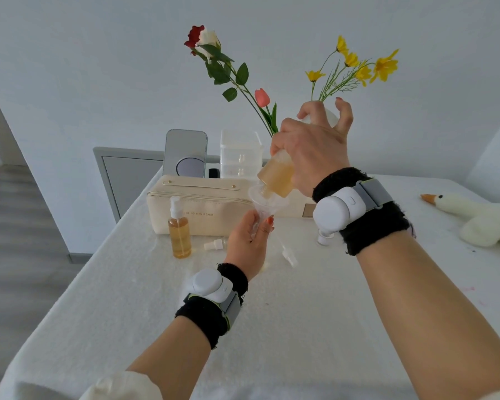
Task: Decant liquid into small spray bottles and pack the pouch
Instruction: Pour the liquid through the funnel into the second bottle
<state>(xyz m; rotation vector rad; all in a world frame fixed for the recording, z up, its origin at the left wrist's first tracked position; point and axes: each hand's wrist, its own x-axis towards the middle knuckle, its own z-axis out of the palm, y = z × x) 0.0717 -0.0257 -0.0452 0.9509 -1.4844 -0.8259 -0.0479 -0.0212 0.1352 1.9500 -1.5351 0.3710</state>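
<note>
My right hand grips a large clear bottle of amber liquid, tipped neck-down into a clear plastic funnel. My left hand holds the funnel's stem and a small clear bottle under it, mostly hidden by my fingers. A filled small spray bottle with a white pump stands upright on the table to the left. A loose white spray pump lies next to it. The cream zip pouch stands behind them. A thin clear tube and a small white cap lie on the table.
The table is covered in white cloth. At the back stand a mirror stand, a clear drawer box and a vase of flowers. A white plush goose lies at the right. The table's left edge drops to the floor.
</note>
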